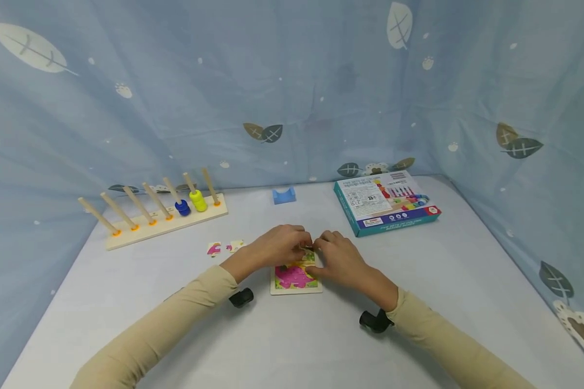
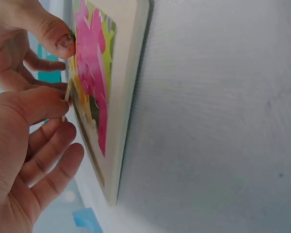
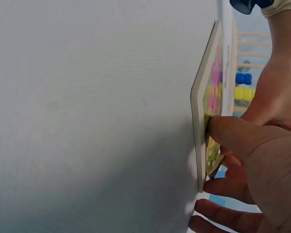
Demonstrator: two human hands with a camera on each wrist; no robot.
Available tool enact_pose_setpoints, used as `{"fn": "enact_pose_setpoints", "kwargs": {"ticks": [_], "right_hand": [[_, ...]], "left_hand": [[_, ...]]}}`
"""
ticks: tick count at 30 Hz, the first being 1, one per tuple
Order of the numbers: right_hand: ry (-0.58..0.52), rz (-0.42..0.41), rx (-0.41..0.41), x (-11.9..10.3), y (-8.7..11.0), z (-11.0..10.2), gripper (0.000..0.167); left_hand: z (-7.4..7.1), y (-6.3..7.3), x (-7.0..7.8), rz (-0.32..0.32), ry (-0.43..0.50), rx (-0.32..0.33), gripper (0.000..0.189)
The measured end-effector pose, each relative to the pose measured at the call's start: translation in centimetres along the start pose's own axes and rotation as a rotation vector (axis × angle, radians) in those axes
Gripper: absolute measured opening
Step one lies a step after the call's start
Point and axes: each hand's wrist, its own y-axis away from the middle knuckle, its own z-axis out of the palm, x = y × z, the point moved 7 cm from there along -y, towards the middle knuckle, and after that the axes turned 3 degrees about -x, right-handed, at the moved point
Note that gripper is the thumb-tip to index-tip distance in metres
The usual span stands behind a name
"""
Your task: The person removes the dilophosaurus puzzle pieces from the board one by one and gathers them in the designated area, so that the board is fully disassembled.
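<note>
The puzzle board [image 1: 297, 291] lay flat on the table [image 1: 292, 346] beneath the fingers of both hands, its near part, with a pink figure, showing between them. The left hand [image 1: 283, 244] reached over the board's far left part, pinching a thin puzzle piece [image 2: 68, 91] between thumb and finger just above its surface. The right hand [image 1: 342, 259] was at the board's right edge, thumb touching the picture and fingers bent near the far end; whether it gripped anything, I cannot tell. Left of the board lay two loose pieces [image 1: 214, 248]; farther out that way, and beyond, stood a peg rack [image 1: 151, 230]. Beyond the board sat a blue stand [image 1: 284, 199], and beyond to its right, a box [image 1: 386, 202].
</note>
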Motion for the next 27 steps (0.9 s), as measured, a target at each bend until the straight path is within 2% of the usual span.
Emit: {"fn": "enact_pose_setpoints", "kwargs": {"ticks": [7, 14, 17, 21, 27], "right_hand": [[-0.012, 0.023, -0.019, 0.2, -0.3, 0.0, 0.052], [-0.017, 0.041, -0.029, 0.3, -0.2, 0.0, 0.052], [-0.015, 0.043, -0.038, 0.3, -0.2, 0.1, 0.052], [-0.008, 0.047, -0.046, 0.3, -0.2, 0.1, 0.051], [-0.008, 0.034, -0.036, 0.2, -0.1, 0.1, 0.052]], "left_hand": [[-0.4, 0.7, 0.2, 0.075, 0.038, 0.084, 0.020], [-1.4, 1.3, 0.5, 0.075, 0.045, 0.133, 0.019], [-1.5, 1.5, 0.2, 0.050, 0.042, 0.113, 0.020], [-1.0, 1.8, -0.4, 0.012, 0.031, 0.055, 0.020], [-0.4, 2.4, -0.5, 0.016, 0.001, 0.009, 0.018]]}}
